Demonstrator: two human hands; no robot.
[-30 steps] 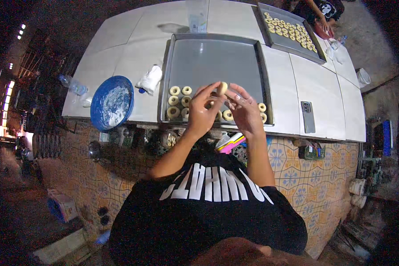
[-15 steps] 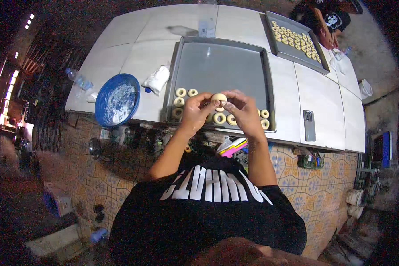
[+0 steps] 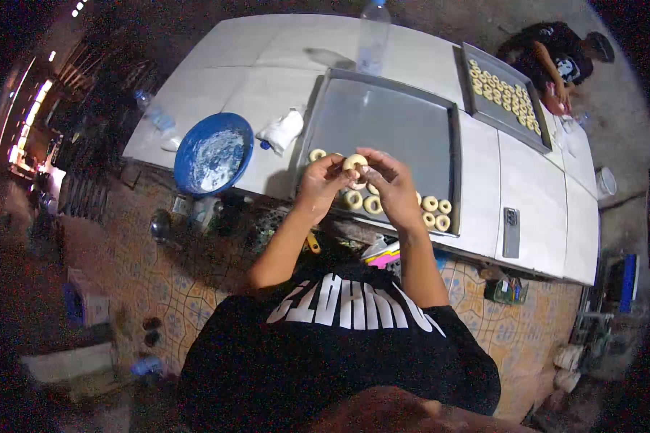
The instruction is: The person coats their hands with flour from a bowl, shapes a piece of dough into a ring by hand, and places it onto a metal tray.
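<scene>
Between both hands, above the near part of a grey baking tray (image 3: 383,123), I hold a pale dough ring (image 3: 354,163). My left hand (image 3: 321,185) pinches its left side with thumb and fingers. On the other side my right hand (image 3: 393,186) grips it, thumb at the front and fingers behind. Floury smears show on the fingers. Several shaped dough rings (image 3: 430,203) lie along the tray's near edge, some hidden behind my hands and wrists.
Left of the tray are a blue bowl (image 3: 185,169) with white flour and a white bag (image 3: 282,131). A clear bottle (image 3: 373,40) stands behind. Rightward lie a phone (image 3: 511,232) and a second tray (image 3: 477,108) of dough rings, with another person (image 3: 556,54) beside it.
The dough in my hands, rounded before, now shows an open hole as a ring. The view has shifted, so the table and trays appear farther right and slightly lower.
</scene>
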